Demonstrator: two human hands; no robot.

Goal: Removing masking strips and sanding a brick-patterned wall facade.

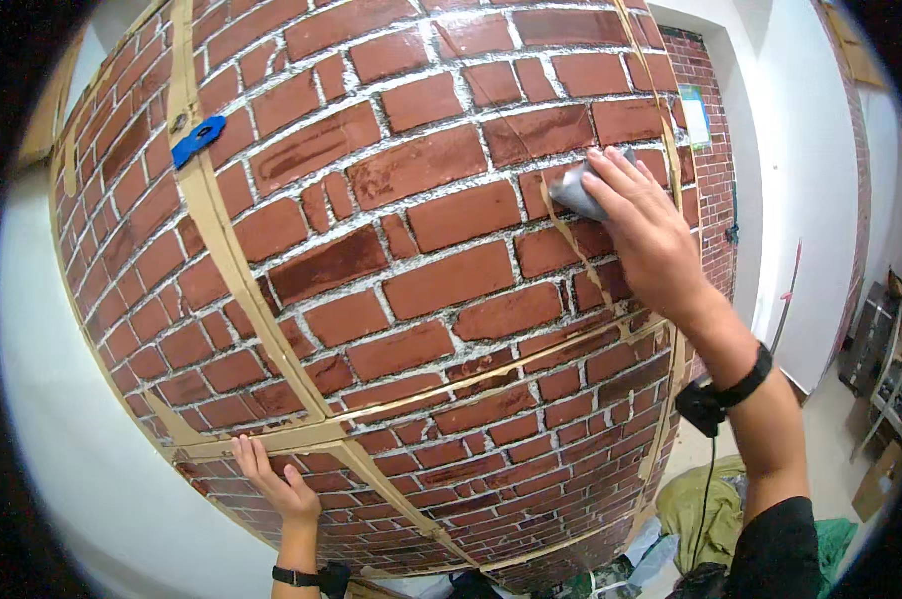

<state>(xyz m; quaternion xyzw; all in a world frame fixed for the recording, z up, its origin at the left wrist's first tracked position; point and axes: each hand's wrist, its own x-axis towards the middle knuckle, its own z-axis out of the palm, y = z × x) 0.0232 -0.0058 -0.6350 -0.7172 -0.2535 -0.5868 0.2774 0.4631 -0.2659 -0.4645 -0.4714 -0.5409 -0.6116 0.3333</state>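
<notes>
Before me is a large brick-patterned covering (pixel 448 277), divided by tan strips (pixel 230 258) that look like seams or bare edges. My right hand (pixel 649 236) presses a grey pad or wadded cloth (pixel 579 193) against it at the right. A thin, torn-looking tan strip (pixel 570 239) runs down just beside that pad. Lower left, my left hand (pixel 277 479) lies against the brick pattern, its fingertips touching the horizontal tan strip; nothing is in it. A blue patch (pixel 198 142) with a dark hole sits on the upright tan strip at upper left.
Crumpled olive fabric (pixel 698 498) lies on the floor at lower right, with plastic bags (pixel 649 550) beside it. A black cable (pixel 705 502) hangs from my right wrist strap. Farther right are a white wall (pixel 810 187), a cardboard box (pixel 877 479) and a rack (pixel 889 397).
</notes>
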